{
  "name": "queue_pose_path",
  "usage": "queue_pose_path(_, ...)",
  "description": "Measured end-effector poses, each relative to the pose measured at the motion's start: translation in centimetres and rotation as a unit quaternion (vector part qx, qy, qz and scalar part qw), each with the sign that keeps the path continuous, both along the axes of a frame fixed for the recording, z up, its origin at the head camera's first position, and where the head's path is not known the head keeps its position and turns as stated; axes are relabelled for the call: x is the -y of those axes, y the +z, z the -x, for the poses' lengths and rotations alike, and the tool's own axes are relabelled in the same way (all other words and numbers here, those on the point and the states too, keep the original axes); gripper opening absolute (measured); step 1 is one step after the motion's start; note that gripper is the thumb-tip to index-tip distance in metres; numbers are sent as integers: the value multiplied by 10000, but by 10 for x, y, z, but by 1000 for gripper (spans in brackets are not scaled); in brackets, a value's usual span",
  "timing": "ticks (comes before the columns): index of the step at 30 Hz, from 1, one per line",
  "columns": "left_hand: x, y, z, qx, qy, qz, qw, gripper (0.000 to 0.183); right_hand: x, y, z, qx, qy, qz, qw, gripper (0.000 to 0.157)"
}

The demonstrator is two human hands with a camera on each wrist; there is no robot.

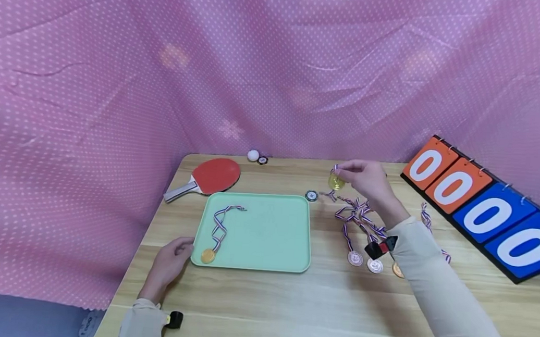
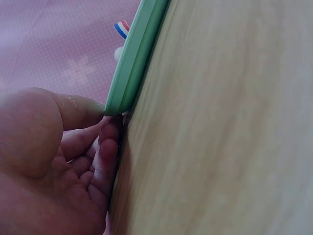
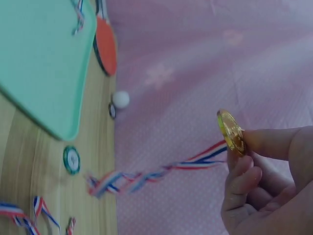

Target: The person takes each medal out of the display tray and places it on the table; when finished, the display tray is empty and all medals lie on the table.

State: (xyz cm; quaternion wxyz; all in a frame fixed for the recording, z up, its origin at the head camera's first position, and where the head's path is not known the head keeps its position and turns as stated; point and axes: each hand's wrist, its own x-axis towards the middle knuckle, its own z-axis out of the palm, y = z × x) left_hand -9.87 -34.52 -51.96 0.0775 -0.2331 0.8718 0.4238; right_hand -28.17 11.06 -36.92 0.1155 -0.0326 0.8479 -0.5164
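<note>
My right hand (image 1: 365, 183) is raised over the far right of the table, pinching a gold medal (image 3: 231, 132) between thumb and fingers. From the medal hangs its red, white and blue ribbon (image 3: 161, 174). The light green tray (image 1: 270, 236) lies flat, with another gold medal (image 1: 208, 256) and its twisted ribbon (image 1: 219, 227) along its left side. At the tray's near left corner is my left hand (image 1: 169, 263). In the left wrist view its thumb lies on the tray rim (image 2: 128, 73), with the curled fingers against the edge below.
Right of the tray lie tangled ribbons (image 1: 356, 213) with several medals, among them a silver one (image 1: 375, 265). A flip scoreboard (image 1: 479, 209) stands at the right. Behind the tray are a red table tennis bat (image 1: 216, 176), a white ball (image 1: 253, 155) and poker chips (image 1: 312, 196).
</note>
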Motion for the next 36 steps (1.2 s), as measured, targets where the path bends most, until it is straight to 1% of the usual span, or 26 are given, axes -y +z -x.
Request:
queue_pose_path(1, 0, 1, 0, 13, 0, 15, 10000, 36, -1, -1, 2, -94, -56, -64, 9999, 32)
queue_pose_path(3, 1, 2, 0, 47, -6, 21, 10000, 37, -4, -7, 3, -80, -107, -121, 9998, 31)
queue_pose_path(6, 2, 4, 1, 89, 1, 7, 10000, 36, -8, -23, 0, 111, 34, -267, 9996, 31)
queue_pose_path(11, 1, 4, 1, 182, -28, -41, 9998, 38, -14, -58, -12, 436, 310, -527, 9972, 27)
queue_pose_path(15, 1, 3, 1, 147, -37, -12, 9999, 37, -16, -77, -22, 533, 439, -575, 9960, 25)
queue_pose_path(18, 2, 2, 2, 14, -85, 61, 9999, 37, -16, -86, -29, 413, 509, -594, 9961, 22)
queue_pose_path(22, 2, 2, 2, -15, -90, 44, 9999, 36, -15, -92, -40, 219, 601, -652, 9958, 18)
queue_pose_path(26, 4, 2, 2, 41, -87, 13, 10000, 37, -14, -99, -52, 367, 610, -673, 9952, 14)
queue_pose_path(29, 4, 1, 2, 34, -103, 28, 9999, 38, -13, -106, -60, 369, 652, -809, 9939, 12)
queue_pose_path(31, 4, 0, 3, 21, -115, 28, 9999, 39, -12, -112, -64, 232, 719, -1001, 9921, 10)
queue_pose_path(33, 4, 0, 3, 7, -117, 28, 9999, 39, -12, -116, -67, -34, 771, -1281, 9887, 7)
queue_pose_path(36, 5, -1, 3, 2, -121, 15, 9999, 38, -11, -121, -72, -316, 806, -1530, 9844, 5)
